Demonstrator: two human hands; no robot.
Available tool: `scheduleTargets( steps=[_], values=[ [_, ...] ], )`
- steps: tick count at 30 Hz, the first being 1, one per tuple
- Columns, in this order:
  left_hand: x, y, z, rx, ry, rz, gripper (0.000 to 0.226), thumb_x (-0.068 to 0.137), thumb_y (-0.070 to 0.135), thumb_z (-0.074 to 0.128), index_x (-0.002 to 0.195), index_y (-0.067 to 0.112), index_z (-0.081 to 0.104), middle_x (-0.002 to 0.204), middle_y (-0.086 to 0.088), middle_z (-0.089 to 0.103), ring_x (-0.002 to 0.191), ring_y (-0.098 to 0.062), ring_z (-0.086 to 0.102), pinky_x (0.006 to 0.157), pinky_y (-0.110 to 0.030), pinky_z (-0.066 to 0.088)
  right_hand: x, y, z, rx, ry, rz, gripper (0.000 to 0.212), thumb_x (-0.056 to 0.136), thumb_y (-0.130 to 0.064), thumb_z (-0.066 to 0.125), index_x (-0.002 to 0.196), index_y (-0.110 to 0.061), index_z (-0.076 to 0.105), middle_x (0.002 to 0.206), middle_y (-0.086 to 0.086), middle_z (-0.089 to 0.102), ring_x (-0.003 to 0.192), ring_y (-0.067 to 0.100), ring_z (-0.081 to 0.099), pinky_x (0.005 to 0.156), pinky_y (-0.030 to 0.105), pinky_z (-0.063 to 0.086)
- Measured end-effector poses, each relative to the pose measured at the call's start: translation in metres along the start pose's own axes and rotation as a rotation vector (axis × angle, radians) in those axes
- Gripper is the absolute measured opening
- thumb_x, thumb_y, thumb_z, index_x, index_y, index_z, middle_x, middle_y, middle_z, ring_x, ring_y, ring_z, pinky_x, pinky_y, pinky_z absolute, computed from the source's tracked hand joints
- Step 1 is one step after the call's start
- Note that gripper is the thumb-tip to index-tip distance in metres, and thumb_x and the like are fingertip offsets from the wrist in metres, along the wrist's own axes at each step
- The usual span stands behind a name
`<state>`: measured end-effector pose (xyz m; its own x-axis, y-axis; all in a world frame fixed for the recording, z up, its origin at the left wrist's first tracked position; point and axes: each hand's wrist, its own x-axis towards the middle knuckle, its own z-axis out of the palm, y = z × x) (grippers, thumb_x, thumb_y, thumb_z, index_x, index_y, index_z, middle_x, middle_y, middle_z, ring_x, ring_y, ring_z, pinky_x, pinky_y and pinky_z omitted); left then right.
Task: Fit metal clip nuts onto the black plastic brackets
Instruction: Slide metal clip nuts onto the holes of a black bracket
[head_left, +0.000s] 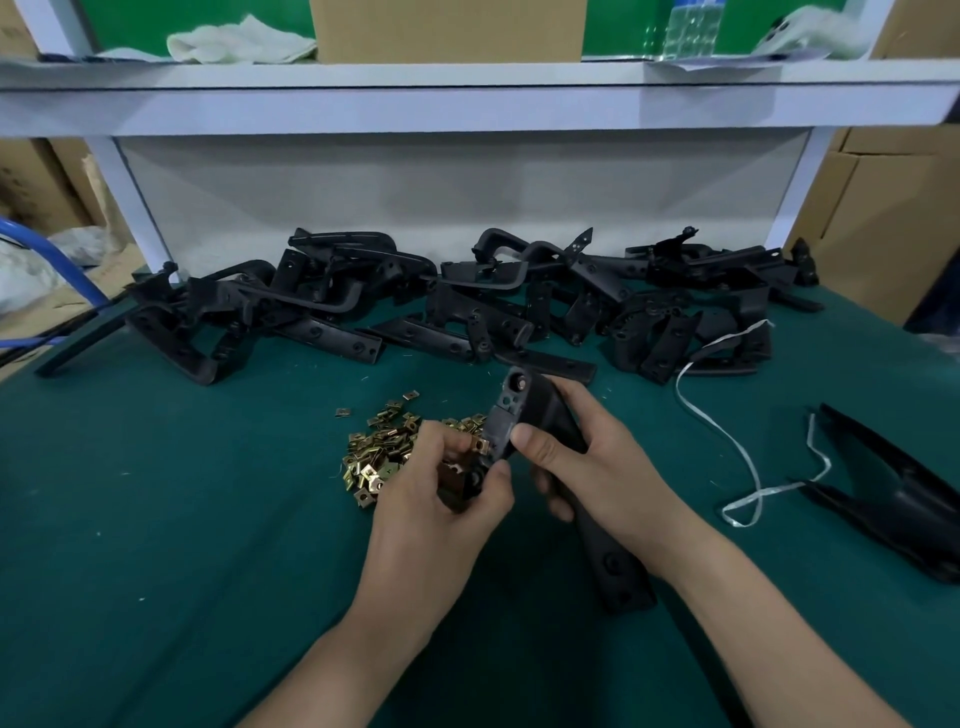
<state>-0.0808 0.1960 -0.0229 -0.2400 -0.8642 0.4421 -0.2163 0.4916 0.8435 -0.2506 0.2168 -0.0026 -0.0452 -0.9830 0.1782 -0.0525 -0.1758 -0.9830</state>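
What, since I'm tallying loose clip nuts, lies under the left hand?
The pile of clip nuts runs under the left hand, which pinches one clip nut against the bracket held by the right hand. Nuts beneath the palm are covered, so uncountable.

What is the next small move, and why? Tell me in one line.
Probably push the clip nut fully onto the edge of the bracket. The left hand pinches it right at that edge, and the right hand grips the bracket to steady it; the nut does not look seated yet.
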Motion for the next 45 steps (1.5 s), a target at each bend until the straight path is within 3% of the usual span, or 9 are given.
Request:
scheduleTargets(
  steps=[8,21,25,27,29,32,34,40,45],
  values=[
    [-0.001,0.001,-0.001,-0.029,-0.054,-0.032,0.017,0.087,0.036,0.068,0.088,0.033,0.051,0.068,0.007,0.058,0.054,0.000,0.046,0.050,-0.009,0.036,-0.002,0.000,-0.003,0.040,-0.035,0.034,0.041,0.088,-0.037,0.073,0.125,-0.035,0.058,0.089,-0.005,0.065,0.063,0.012,0.056,0.046,0.025,0.044],
    [-0.002,-0.003,0.001,0.029,-0.032,-0.024,0.017,0.085,0.041,0.065,0.086,0.032,0.050,0.068,0.005,0.060,0.052,-0.002,0.048,0.049,-0.011,0.036,-0.003,-0.001,-0.003,0.051,-0.041,0.068,0.042,0.087,-0.036,0.072,0.126,-0.032,0.057,0.090,-0.006,0.066,0.064,0.013,0.057,0.046,0.024,0.043],
    [-0.001,-0.004,-0.003,0.134,-0.086,0.012,0.018,0.092,0.058,0.052,0.095,0.040,0.050,0.072,0.013,0.062,0.061,-0.004,0.056,0.052,-0.012,0.039,-0.001,-0.001,-0.009,0.069,-0.017,0.077,0.042,0.081,-0.040,0.076,0.121,-0.037,0.061,0.088,-0.007,0.067,0.064,0.014,0.057,0.046,0.024,0.044],
    [0.003,-0.007,-0.010,0.340,-0.086,0.136,0.028,0.100,0.060,0.034,0.105,0.038,0.053,0.078,0.019,0.061,0.074,-0.004,0.058,0.063,-0.018,0.042,0.000,-0.001,-0.016,0.107,0.022,0.087,0.045,0.076,-0.041,0.078,0.119,-0.036,0.063,0.080,-0.006,0.065,0.060,0.013,0.056,0.044,0.024,0.043],
    [0.009,-0.013,-0.018,0.605,-0.050,0.221,0.039,0.103,0.054,0.032,0.115,0.028,0.059,0.102,0.017,0.065,0.097,-0.009,0.059,0.084,-0.033,0.045,0.002,0.001,-0.023,0.167,0.069,0.113,0.053,0.073,-0.041,0.078,0.121,-0.029,0.062,0.073,-0.003,0.062,0.055,0.013,0.054,0.042,0.024,0.041],
    [0.016,-0.023,-0.026,0.878,-0.132,0.083,0.056,0.099,0.062,0.038,0.136,0.024,0.054,0.141,0.000,0.054,0.135,-0.025,0.042,0.115,-0.045,0.029,0.004,0.006,-0.028,0.222,0.126,0.143,0.058,0.071,-0.040,0.080,0.124,-0.023,0.061,0.077,-0.001,0.063,0.056,0.014,0.053,0.041,0.024,0.040],
    [0.018,-0.031,-0.027,0.888,-0.233,-0.039,0.062,0.094,0.067,0.038,0.144,0.031,0.046,0.153,0.003,0.039,0.144,-0.024,0.029,0.120,-0.043,0.021,0.004,0.010,-0.029,0.226,0.135,0.160,0.059,0.069,-0.042,0.082,0.122,-0.024,0.063,0.079,-0.001,0.064,0.057,0.016,0.052,0.041,0.025,0.040],
    [0.022,-0.035,-0.027,0.936,-0.148,0.081,0.032,0.093,0.047,0.061,0.115,0.025,0.070,0.123,0.007,0.063,0.113,-0.027,0.058,0.089,-0.044,0.048,0.007,0.015,-0.029,0.241,0.084,0.160,0.062,0.062,-0.053,0.090,0.116,-0.033,0.067,0.086,-0.002,0.067,0.062,0.015,0.056,0.042,0.025,0.041],
    [0.023,-0.034,-0.027,1.020,-0.113,0.220,0.015,0.091,0.032,0.068,0.099,0.020,0.072,0.101,0.003,0.068,0.092,-0.028,0.062,0.073,-0.043,0.051,0.006,0.016,-0.031,0.208,0.069,0.161,0.050,0.070,-0.049,0.085,0.115,-0.035,0.068,0.088,0.000,0.069,0.062,0.016,0.056,0.044,0.025,0.042]
  ],
)
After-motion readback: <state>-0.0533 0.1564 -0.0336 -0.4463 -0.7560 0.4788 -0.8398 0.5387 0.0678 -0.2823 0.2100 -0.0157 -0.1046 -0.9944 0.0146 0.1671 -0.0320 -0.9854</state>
